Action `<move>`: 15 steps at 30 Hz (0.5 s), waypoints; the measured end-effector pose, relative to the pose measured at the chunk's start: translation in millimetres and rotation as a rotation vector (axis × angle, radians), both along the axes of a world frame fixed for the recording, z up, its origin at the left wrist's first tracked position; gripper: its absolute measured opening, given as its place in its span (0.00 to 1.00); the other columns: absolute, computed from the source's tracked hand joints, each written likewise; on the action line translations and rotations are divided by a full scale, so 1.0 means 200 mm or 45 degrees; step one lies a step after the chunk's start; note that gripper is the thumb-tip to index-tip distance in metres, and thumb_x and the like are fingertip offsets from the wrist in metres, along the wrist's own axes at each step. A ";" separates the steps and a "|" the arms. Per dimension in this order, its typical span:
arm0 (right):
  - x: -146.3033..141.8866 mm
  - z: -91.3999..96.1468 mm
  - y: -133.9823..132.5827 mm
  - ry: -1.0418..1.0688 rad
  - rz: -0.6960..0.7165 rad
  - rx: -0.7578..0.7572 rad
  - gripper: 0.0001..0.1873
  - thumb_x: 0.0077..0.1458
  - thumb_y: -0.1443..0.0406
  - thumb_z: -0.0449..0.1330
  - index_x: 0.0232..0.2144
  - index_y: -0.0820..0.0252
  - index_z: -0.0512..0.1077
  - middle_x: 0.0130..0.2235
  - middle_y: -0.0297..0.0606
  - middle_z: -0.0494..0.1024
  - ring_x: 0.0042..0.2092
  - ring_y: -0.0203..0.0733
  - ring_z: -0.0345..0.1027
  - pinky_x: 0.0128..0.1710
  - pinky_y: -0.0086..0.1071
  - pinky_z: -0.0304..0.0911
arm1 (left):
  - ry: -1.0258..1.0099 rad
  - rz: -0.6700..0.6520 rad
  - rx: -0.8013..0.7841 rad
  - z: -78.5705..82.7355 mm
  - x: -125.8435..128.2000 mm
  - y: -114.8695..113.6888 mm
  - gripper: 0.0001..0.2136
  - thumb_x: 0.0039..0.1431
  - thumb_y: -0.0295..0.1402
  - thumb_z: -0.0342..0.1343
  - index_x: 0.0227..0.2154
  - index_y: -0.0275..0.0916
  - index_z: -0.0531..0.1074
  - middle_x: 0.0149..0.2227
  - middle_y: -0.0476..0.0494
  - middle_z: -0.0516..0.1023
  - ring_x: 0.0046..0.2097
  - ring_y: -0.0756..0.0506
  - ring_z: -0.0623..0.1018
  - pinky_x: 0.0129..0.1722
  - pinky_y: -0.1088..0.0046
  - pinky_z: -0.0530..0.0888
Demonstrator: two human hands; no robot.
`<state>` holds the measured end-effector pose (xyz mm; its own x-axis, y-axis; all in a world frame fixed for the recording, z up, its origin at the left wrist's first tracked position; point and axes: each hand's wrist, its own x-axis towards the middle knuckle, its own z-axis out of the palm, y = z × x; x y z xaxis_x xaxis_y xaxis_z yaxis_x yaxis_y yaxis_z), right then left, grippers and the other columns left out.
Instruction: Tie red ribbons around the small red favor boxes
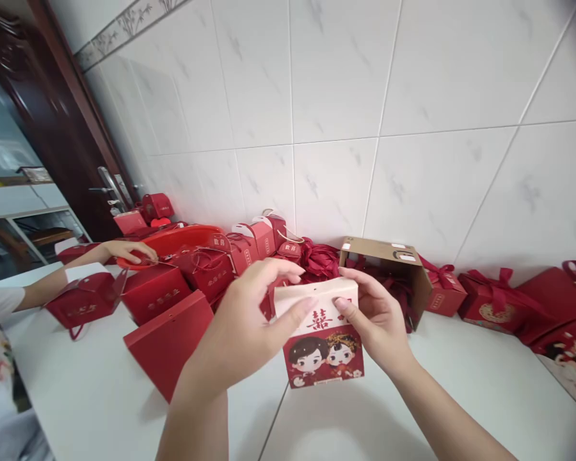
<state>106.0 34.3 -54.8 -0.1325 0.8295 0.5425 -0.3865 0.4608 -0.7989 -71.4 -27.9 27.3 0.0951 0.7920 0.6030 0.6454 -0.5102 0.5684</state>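
A small red and white gift box (324, 349) with a cartoon couple printed on its front is held upright above the white table (365, 416). My left hand (249, 320) grips its left side, thumb pressed on the white upper panel and fingers curled over the top. My right hand (374, 317) holds the right side, thumb on the front and fingers over the top edge. Both hands are closed on the box.
An open cardboard carton (388, 262) lies on its side behind my hands, red ribbons (319, 259) beside it. Several red gift boxes (170, 336) crowd the left and the right (496, 301). Another person's hand (125, 251) rests by a red tray (173, 243). Tiled wall behind.
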 end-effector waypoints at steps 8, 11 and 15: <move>0.11 0.08 0.01 -0.039 -0.351 0.111 0.08 0.53 0.61 0.65 0.31 0.58 0.72 0.37 0.37 0.71 0.35 0.36 0.67 0.32 0.27 0.65 | -0.374 -0.249 -0.441 -0.08 0.16 0.18 0.09 0.56 0.40 0.58 0.30 0.38 0.72 0.30 0.49 0.74 0.32 0.49 0.75 0.29 0.76 0.72; 0.11 0.10 0.00 0.082 -0.249 -0.010 0.11 0.53 0.58 0.65 0.32 0.58 0.69 0.29 0.32 0.72 0.28 0.34 0.65 0.27 0.26 0.64 | -0.669 -0.340 -0.515 -0.10 0.19 0.21 0.12 0.53 0.41 0.61 0.32 0.37 0.73 0.30 0.47 0.75 0.32 0.47 0.76 0.30 0.74 0.74; 0.20 0.13 0.07 0.096 -0.386 0.100 0.14 0.58 0.54 0.59 0.38 0.58 0.72 0.38 0.38 0.76 0.41 0.40 0.71 0.41 0.32 0.67 | -1.056 -0.160 -0.222 -0.08 0.13 0.23 0.11 0.49 0.37 0.65 0.30 0.36 0.71 0.27 0.51 0.76 0.28 0.50 0.76 0.27 0.76 0.75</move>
